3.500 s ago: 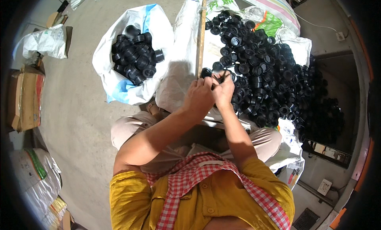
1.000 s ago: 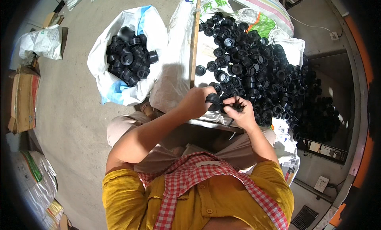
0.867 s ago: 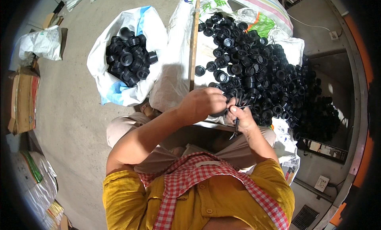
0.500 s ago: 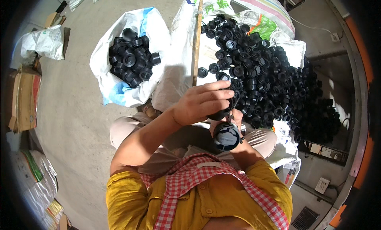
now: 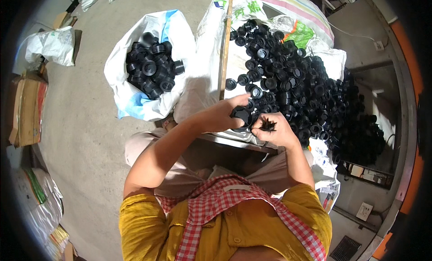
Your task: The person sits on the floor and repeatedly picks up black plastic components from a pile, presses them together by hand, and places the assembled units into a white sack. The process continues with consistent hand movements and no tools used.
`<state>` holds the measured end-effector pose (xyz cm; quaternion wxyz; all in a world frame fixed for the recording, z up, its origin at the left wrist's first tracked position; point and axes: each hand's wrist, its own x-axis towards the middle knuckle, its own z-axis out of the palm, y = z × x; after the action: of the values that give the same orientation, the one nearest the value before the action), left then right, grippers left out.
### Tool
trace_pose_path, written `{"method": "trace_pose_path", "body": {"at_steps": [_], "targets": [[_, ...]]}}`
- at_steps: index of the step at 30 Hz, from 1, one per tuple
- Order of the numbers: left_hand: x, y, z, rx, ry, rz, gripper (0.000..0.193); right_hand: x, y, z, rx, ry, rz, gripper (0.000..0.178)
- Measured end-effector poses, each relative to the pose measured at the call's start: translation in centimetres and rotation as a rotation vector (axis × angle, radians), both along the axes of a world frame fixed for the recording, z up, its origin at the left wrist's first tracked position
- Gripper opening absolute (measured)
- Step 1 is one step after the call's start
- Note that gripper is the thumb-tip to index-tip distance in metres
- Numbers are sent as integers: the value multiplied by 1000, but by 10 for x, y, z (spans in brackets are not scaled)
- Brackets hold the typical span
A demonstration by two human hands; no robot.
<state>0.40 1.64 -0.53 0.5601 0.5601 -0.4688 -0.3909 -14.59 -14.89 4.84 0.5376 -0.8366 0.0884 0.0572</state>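
Observation:
My left hand (image 5: 223, 115) grips a round black plastic cap (image 5: 241, 115) just above the near edge of the work surface. My right hand (image 5: 274, 130) is closed beside it, pinching a small black spiky piece (image 5: 268, 124) between the fingers. The two hands nearly touch. Right behind them lies a big heap of black ring-shaped caps (image 5: 306, 81) spread over white sacking. A thin wooden stick (image 5: 224, 47) runs away from my left hand along the heap's left side.
A white sack (image 5: 130, 99) on the floor to the left holds several more black caps (image 5: 150, 69). A cardboard box (image 5: 27, 108) and a white bag (image 5: 51, 45) stand at the far left. Striped sacks (image 5: 292, 11) lie behind the heap. Concrete floor (image 5: 81, 139) stretches left.
Half a second ago my hands were raised near my chest with a cap held up; both have moved forward and down to the heap's near edge.

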Motion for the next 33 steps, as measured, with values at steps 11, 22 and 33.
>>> {"method": "trace_pose_path", "body": {"at_steps": [11,22,33], "targets": [[-15,-10,7,-329,-818,299,23,-24,5,-32,1192,17,-466,12],[70,26,53,-310,470,706,28,-50,27,-41,1415,-440,-497,17],[-15,-5,17,-16,468,87,24,-1,17,-55,362,-494,-741,19]]}}
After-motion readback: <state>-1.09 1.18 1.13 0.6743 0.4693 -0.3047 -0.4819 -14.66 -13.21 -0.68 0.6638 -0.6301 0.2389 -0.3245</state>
